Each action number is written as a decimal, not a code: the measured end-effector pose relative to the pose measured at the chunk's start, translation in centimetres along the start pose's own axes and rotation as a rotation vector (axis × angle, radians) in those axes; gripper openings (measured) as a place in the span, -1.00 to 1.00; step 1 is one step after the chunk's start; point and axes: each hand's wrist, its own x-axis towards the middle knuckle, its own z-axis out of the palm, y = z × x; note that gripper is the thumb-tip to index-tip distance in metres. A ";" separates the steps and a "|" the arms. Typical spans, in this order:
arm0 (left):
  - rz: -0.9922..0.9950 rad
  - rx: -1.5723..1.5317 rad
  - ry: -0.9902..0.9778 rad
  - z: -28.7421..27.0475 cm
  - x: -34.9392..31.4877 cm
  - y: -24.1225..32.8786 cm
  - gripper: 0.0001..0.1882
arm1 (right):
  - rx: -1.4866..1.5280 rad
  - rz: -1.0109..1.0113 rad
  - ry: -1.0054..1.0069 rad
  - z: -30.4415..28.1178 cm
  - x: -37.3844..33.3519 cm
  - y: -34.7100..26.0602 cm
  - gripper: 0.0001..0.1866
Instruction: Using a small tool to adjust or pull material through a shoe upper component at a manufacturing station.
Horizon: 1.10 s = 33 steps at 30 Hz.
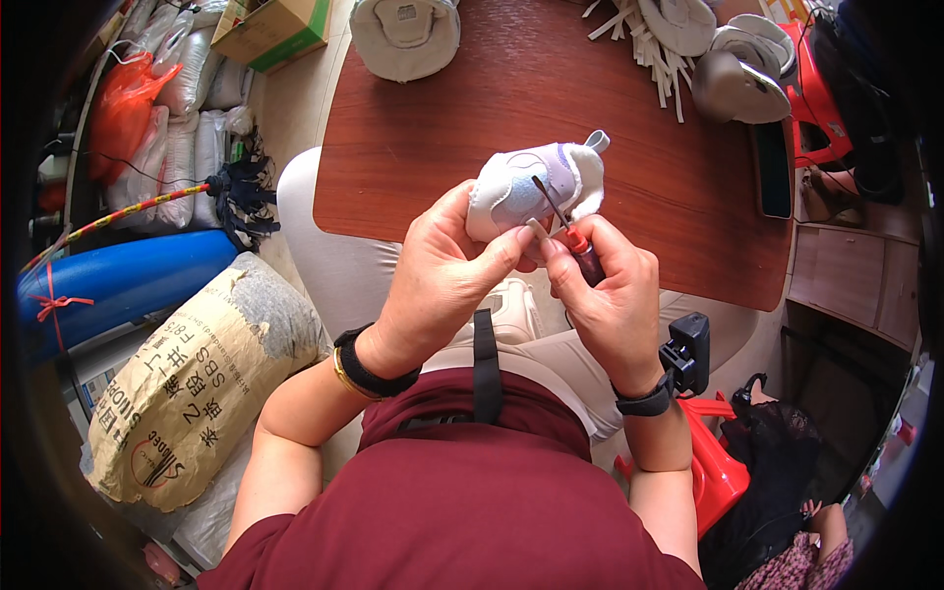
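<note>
A small white shoe upper (501, 202) with pale blue and lavender panels and a grey pull loop is held above the table's near edge. My left hand (447, 246) is closed on its left side, with the thumb pressed near the lower edge. In my right hand (612, 280) is a screwdriver (584, 258) with a red and dark handle. Its thin dark shaft slants up and left across the upper's side panel. The right thumb and index finger close around the handle, close to the left thumb. Whether the tip touches the panel I cannot tell.
On the brown table (442, 118) sit stacked uppers (405, 39), white strips (664, 74), more shoe pieces (742, 79) and a dark phone-like slab (772, 167). A paper sack (187, 393) and blue roll (147, 285) lie left. Right are a red stool (716, 462) and another person's arm (831, 531).
</note>
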 end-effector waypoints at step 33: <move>0.091 0.188 0.137 0.7 -0.4 -0.3 -0.76 | -0.089 -0.172 -0.052 -1.2 -3.1 -1.2 -0.68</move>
